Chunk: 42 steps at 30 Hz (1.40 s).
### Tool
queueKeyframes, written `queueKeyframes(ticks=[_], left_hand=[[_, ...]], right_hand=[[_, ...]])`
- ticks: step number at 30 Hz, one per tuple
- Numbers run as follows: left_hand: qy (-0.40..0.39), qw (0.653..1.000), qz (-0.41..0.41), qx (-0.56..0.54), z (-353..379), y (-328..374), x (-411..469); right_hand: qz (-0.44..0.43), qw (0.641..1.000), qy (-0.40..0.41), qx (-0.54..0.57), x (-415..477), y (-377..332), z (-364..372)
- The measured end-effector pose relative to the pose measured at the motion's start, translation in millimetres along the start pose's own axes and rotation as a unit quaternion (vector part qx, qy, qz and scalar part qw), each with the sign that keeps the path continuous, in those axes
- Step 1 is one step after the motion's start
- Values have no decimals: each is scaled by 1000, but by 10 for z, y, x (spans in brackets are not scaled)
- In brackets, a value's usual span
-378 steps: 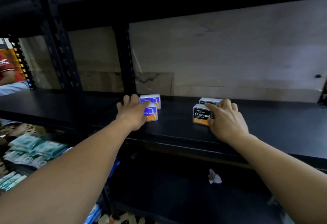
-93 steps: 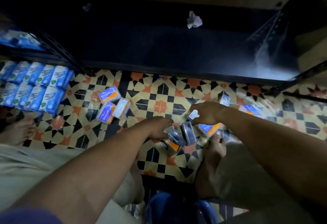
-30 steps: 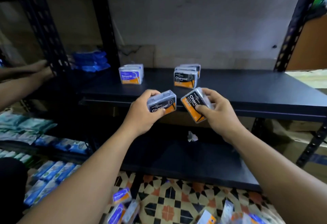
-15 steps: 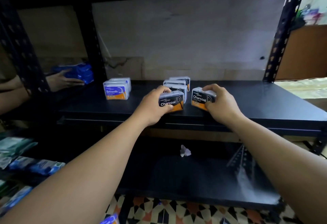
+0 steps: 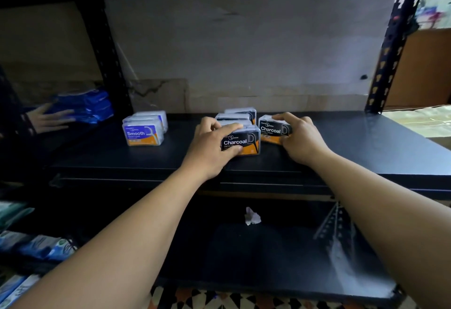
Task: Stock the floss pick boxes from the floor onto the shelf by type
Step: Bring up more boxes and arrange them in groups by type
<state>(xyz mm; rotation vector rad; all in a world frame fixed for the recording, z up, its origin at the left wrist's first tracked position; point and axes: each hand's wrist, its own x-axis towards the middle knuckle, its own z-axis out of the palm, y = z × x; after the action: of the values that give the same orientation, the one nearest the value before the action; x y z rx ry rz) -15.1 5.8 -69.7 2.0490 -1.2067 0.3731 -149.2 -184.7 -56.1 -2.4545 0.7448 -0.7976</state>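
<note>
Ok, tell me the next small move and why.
Probably let go of both boxes. The left hand has its Charcoal box down on the shelf in front of the Charcoal row, the right hand has the other box beside it, apart from the Smooth boxes.

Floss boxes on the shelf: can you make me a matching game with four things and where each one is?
Things
1. Smooth box
2. front Charcoal box
3. right Charcoal box
4. white paper scrap

Places
A. lying on the lower shelf
B. gripped by the left hand
C. gripped by the right hand
D. standing on the upper shelf, no hand on it

Pairs: 1-D, 2-B, 3-C, 4-A
</note>
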Motion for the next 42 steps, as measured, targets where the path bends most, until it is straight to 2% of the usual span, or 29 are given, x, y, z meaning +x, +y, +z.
queueKeyframes(ticks=[12, 16, 20, 30, 35, 38, 42], left_hand=[[-50, 996, -39, 71, 156, 27, 279], [-67, 994, -47, 78, 159, 40, 282], [-74, 994, -56, 59, 94, 53, 207], [3, 1000, -9, 7, -84, 12, -391], [73, 997, 32, -25, -62, -43, -844], [109, 993, 24, -31, -61, -60, -1110], [99, 995, 2, -32, -73, -76, -1320]], right_hand=[[-8, 999, -28, -23, 293, 109, 136], [-2, 999, -49, 0, 277, 125, 124], [3, 999, -11, 42, 187, 95, 78], [7, 995, 78, 55, -449, 0, -38], [-82, 982, 122, 116, -1101, -89, 138], [-139, 980, 100, 104, -1441, -70, 336], [-116, 982, 36, 146, -1606, -117, 324]])
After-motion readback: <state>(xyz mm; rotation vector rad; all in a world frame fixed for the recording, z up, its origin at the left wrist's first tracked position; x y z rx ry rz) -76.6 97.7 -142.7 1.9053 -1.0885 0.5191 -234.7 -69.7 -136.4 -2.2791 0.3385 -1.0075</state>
